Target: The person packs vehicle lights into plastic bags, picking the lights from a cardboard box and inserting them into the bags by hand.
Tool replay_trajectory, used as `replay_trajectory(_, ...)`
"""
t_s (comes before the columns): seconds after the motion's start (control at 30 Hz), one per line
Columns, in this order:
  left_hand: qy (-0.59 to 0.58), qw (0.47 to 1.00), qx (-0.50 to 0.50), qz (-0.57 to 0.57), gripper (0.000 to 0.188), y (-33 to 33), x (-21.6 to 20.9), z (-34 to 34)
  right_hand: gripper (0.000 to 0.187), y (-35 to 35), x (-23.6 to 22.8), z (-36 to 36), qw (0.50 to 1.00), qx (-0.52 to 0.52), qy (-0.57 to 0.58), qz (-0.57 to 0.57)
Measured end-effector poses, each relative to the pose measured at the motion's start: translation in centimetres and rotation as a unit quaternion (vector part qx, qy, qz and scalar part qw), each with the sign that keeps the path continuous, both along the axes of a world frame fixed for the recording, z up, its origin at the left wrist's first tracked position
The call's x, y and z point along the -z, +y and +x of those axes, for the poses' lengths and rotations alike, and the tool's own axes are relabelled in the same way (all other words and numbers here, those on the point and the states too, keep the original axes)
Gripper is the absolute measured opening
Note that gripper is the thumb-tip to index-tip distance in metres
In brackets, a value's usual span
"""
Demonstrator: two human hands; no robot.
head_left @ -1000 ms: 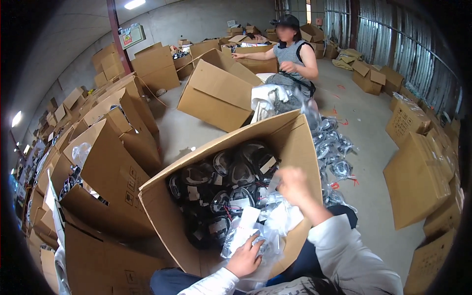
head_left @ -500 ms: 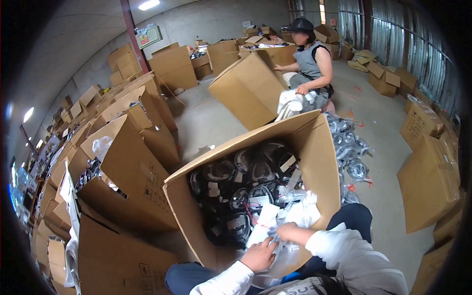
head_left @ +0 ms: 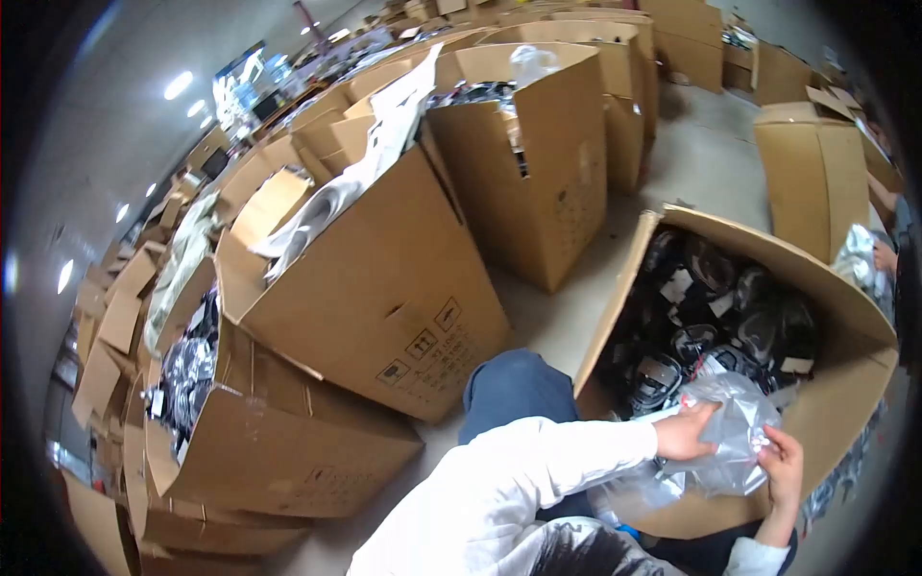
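Observation:
A clear plastic bag [head_left: 734, 396] is stretched between my two hands over the near side of an open cardboard box [head_left: 845, 422]. My left hand [head_left: 684, 432] has its fingers and thumb around the bag's left part. On the other side, my right hand [head_left: 783, 468] pinches the bag's edge between thumb and fingers. I cannot make out whether anything is inside the bag. Beneath and beyond it in the box lie several dark, rounded items [head_left: 709, 264] with white tags, some in clear wrapping. More crumpled clear plastic [head_left: 639, 485] hangs by my left forearm.
Large open cartons stand to my left, one with grey-white sheeting [head_left: 331, 197] over its rim and one holding dark wrapped goods [head_left: 192, 370]. A tall carton [head_left: 812, 178] stands beyond my box. At the right edge a co-worker's hand [head_left: 885, 256] is by pale cloth.
My view has swung left, so the box now sits at the right. My hands, low over white paper and plastic before, now hold the clear bag spread between them.

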State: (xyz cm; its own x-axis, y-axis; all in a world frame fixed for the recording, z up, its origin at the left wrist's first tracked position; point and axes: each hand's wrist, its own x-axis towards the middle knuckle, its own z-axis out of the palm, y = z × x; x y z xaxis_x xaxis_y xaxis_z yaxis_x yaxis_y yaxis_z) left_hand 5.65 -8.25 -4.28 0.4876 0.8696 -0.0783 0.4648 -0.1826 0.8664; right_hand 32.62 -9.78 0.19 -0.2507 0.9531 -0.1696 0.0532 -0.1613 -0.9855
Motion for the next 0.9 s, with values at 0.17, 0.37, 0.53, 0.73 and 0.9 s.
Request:
replay_trajectory(0.17,-0.278,0.943,0.103,-0.149,0.081,1.1,2.6,1.0,0.077,0.4,1.1,-1.7,0.992,-0.029,0.122,0.029)
replay_trajectory(0.37,-0.388,0.862,-0.009,-0.324,0.102,1.3,-0.5,0.1,0.096,1.0,-0.7,-2.1,0.995,0.006,0.089,0.041)
replay_trajectory(0.53,-0.119,0.982,-0.101,-0.105,0.064,3.7,-1.3,-0.9,0.097,0.9,-1.5,-1.4,0.996,0.030,0.063,0.049)
replay_trajectory(0.73,-0.123,0.956,-0.184,0.190,0.054,4.0,-4.0,-3.0,0.070,3.6,2.0,1.1,0.992,0.070,0.103,0.005)
replay_trajectory(0.9,-0.222,0.920,-0.254,-0.198,0.066,5.6,1.3,-1.4,0.066,3.3,0.9,1.8,0.949,0.094,0.300,0.021)
